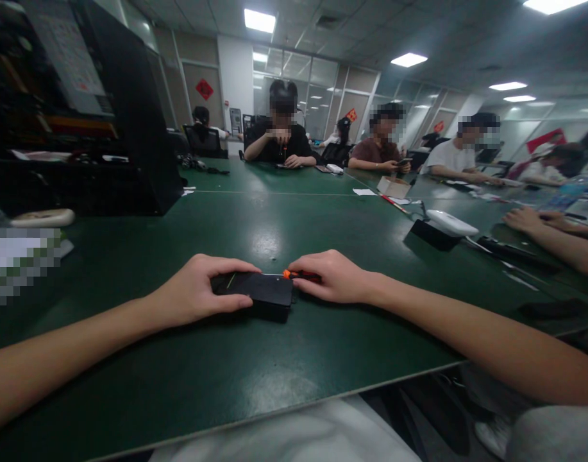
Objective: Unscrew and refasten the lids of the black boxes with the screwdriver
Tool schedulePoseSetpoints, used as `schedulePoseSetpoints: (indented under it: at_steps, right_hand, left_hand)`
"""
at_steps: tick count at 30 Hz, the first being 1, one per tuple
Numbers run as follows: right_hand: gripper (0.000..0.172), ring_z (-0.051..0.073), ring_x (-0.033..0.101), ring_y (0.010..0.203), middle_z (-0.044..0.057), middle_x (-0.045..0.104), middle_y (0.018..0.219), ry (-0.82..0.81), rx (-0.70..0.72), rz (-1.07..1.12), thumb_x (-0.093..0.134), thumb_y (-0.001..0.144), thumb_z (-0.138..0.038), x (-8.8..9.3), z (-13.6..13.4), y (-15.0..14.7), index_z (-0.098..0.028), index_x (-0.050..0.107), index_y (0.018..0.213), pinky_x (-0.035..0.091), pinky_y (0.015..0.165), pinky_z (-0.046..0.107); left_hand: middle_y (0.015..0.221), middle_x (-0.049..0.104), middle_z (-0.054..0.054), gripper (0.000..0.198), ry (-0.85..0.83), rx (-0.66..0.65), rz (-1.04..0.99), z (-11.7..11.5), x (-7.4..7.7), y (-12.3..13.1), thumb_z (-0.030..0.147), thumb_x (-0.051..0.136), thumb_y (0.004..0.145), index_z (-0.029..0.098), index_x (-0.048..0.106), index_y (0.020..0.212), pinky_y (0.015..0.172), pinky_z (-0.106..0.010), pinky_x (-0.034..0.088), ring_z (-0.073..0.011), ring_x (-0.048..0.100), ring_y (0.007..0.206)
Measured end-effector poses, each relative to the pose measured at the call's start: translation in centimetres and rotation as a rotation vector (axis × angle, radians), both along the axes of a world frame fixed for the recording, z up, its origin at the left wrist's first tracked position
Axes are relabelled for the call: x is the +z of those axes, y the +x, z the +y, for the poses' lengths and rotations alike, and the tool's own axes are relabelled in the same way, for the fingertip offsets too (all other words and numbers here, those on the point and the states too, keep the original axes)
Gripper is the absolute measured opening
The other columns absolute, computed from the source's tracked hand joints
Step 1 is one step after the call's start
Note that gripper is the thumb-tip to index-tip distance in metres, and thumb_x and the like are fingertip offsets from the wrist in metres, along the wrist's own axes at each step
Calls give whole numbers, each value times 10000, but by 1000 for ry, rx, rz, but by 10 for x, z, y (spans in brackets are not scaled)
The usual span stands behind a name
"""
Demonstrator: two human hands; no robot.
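A black rectangular box (273,296) rests on the green table in front of me. My left hand (204,290) grips its left end, thumb on the near side and fingers along the far side. Closed around the orange and black handle of a screwdriver (287,274) is my right hand (329,276), just right of the box. The screwdriver's thin metal shaft points left and lies along the far edge of the box's top. Whether its tip touches the box I cannot tell. A thin green line shows on the box near my left fingers.
The green table (255,372) extends away to seated people opposite. A tall black cabinet (130,122) stands at left. On the right are a white device (451,222) with a cable, a small cardboard box (394,187) and another person's hands (524,219).
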State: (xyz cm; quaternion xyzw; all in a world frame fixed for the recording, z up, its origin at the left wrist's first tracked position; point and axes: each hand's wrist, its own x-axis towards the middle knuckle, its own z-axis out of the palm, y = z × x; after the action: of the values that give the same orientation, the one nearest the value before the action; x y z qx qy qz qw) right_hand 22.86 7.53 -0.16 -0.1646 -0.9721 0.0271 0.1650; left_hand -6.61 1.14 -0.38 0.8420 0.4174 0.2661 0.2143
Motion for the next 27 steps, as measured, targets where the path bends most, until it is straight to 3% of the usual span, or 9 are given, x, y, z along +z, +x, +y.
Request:
schedulePoseSetpoints:
  at_steps: [6, 14, 19, 24, 27]
  right_hand:
    - [393, 118, 596, 756, 69, 688, 942, 123, -104, -165, 469, 1005, -462, 7, 15, 19, -132, 676, 1063, 361, 658, 233]
    - [405, 141, 627, 853, 72, 680, 1027, 51, -234, -209, 462, 1011, -477, 7, 18, 21, -166, 689, 1135, 410, 719, 245]
    - [402, 164, 623, 921, 84, 663, 1050, 99, -220, -120, 458, 1016, -466, 8, 11, 16, -157, 676, 1150, 458, 785, 271]
    - [409, 176, 602, 1000, 106, 656, 1109, 151, -65, 69, 477, 1015, -463, 15, -7, 6, -119, 662, 1135, 480, 884, 299]
    - [526, 201, 596, 1055, 130, 648, 1170, 108, 16, 99, 507, 979, -561, 22, -25, -8, -105, 619, 1215, 488, 921, 326]
  left_hand:
    - [1131, 778, -38, 454, 11, 10, -13, -2, 2, 4, 503, 732, 851, 214, 738, 1202, 856, -290, 507, -244, 712, 989]
    - [1105, 774, -32, 435, -61, 94, -80, -5, -1, 4, 543, 716, 852, 243, 751, 1166, 871, -333, 499, -273, 700, 997]
    - [1056, 783, -51, 473, -219, 145, -367, -4, -3, 11, 598, 700, 850, 224, 760, 1134, 852, -318, 518, -270, 697, 982]
    - [895, 769, -92, 638, -454, 260, -757, 7, -10, 16, 738, 609, 844, 141, 772, 1000, 747, -287, 522, -244, 690, 874]
    - [781, 718, -67, 686, -538, 324, -889, 12, -10, 17, 746, 621, 828, 109, 748, 1050, 690, -280, 522, -216, 665, 774]
